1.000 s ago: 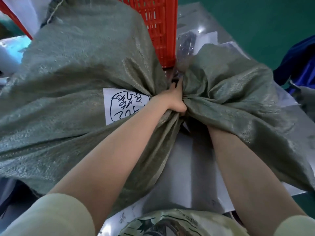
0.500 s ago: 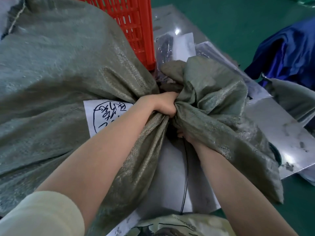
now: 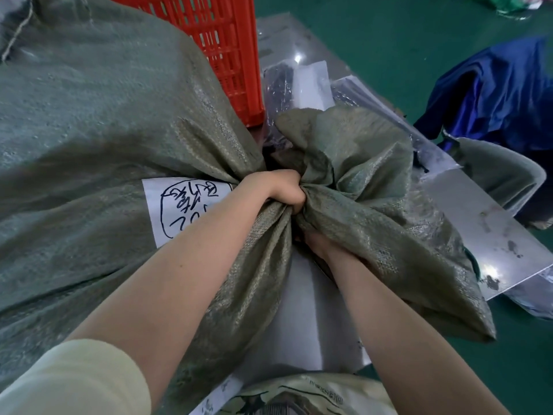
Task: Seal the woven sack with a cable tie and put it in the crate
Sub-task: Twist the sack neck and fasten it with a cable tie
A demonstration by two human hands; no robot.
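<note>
Nearest the camera, two bare forearms reach forward over a pale sheet (image 3: 302,310) lying on the work surface. The right hand (image 3: 317,245) is tucked under the gathered cloth; most of it is hidden, so how far it is closed cannot be told, nor whether it holds a cable tie, of which none is visible. Just beyond, the left hand (image 3: 282,190) is fisted tight around the bunched neck of the woven sack (image 3: 89,130), thumb buried in the folds.

The one sack lies on its side to the left, bulging full, its loose mouth (image 3: 359,175) fanning out to the right of the fist. It looks heavy and soft-bodied; the woven plastic is probably slick and springy, so the neck seems the sure place to grip, with the body needing an arm beneath it for lifting. One white handwritten label (image 3: 179,205) sits beside the neck.

Farther off stands one red crate (image 3: 227,55), touching the sack, with clear plastic packets (image 3: 299,85) beside it and blue fabric (image 3: 493,91) on the green floor.
</note>
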